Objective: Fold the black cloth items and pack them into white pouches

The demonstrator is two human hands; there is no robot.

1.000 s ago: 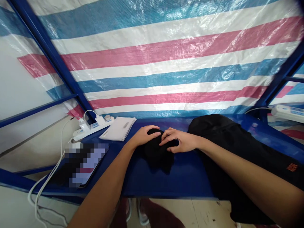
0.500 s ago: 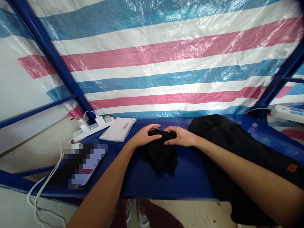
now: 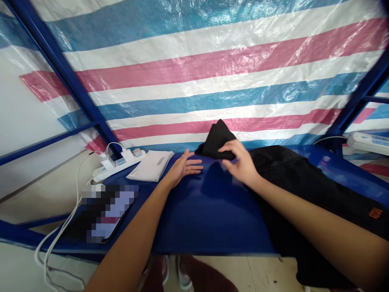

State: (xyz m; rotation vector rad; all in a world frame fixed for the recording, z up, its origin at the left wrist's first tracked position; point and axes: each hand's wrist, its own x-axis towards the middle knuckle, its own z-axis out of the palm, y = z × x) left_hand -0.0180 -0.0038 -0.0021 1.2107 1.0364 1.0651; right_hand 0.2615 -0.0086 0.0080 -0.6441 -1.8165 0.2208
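Note:
A small black cloth piece point(image 3: 216, 140) is bunched into a peaked shape at the back of the blue tabletop point(image 3: 209, 219), in front of the striped sheet. My right hand point(image 3: 240, 162) grips its lower right edge, fingers on the fabric; the thumb sits lower and is slightly blurred. What kind of garment the cloth is cannot be made out. To the left, my left hand point(image 3: 184, 168) is open and holds nothing, its fingers stretched toward the cloth but apart from it. Beside my right forearm lies a large black garment point(image 3: 291, 174) with orange lettering.
White papers point(image 3: 151, 165) lie left of my left hand. Behind them is a power strip point(image 3: 120, 164) with plugged-in chargers and white cables. A phone-like device point(image 3: 111, 219), partly blurred out, rests at the left. Blue metal posts point(image 3: 69, 77) frame the striped sheet point(image 3: 212, 65).
The black cloth has gone from the middle of the tabletop up and back toward the sheet, in my right hand. My left hand has let go of it and opened.

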